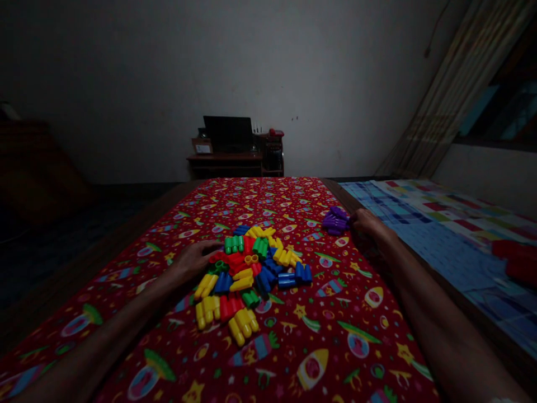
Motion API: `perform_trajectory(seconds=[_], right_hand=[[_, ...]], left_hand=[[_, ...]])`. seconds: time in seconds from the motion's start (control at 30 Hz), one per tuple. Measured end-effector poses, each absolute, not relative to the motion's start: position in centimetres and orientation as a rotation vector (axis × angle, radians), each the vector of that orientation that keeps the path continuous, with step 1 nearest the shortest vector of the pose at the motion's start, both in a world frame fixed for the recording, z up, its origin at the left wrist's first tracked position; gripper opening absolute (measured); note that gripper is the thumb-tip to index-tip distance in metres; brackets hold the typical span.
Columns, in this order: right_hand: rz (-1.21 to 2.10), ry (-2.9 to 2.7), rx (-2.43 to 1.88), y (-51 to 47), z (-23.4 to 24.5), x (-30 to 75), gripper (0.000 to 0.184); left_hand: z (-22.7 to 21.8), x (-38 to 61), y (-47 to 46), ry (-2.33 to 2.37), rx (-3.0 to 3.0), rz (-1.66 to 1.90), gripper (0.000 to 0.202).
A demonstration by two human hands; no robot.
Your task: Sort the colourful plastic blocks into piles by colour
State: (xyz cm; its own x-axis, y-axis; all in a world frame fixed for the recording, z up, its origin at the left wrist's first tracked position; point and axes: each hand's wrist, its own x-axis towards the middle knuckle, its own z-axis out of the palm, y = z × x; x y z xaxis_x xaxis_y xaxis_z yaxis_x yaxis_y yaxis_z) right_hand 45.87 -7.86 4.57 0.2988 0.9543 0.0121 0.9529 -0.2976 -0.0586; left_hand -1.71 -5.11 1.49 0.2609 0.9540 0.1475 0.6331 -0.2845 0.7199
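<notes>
A red cloth w/ rockets & stars has a brown strip showing down each side. At the back, by a gray wall, a low desk has a black screen on it, w/ a small box on the L & a red thing on the R, too small to tell. Far R, a long curtain hangs by a dark window. Below is a blue & patchy sheet w/ a red heap. Far L, a big brown cabinet, v. dim.
</notes>
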Motion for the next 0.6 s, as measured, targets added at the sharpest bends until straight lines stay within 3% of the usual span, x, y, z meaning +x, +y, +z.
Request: perform_trajectory(seconds=[0.17, 0.3, 0.47, 0.6], right_hand=[[-0.174, -1.788, -2.477, -8.3, 6.1, 45.3, 0.026], [-0.299, -1.777, -2.203, -8.6, 7.8, 42.0, 0.027], [0.054, -2.089, -1.418, -10.2, 8.4, 33.3, 0.034], [0.303, -2.170, -0.986, -12.8, 7.0, 27.3, 0.042]], left_hand=[[1.9, -2.0, -4.9, 1.510, 1.878, 0.831, 0.046], [2.8, -2.6, -5.0, 1.533, 1.792, 1.111, 0.040], [5.7, -0.7, -7.5, 1.434, 2.010, 1.398, 0.028], [6.7, 2.5, -10.8, 1.105, 2.329, 1.335, 0.021]])
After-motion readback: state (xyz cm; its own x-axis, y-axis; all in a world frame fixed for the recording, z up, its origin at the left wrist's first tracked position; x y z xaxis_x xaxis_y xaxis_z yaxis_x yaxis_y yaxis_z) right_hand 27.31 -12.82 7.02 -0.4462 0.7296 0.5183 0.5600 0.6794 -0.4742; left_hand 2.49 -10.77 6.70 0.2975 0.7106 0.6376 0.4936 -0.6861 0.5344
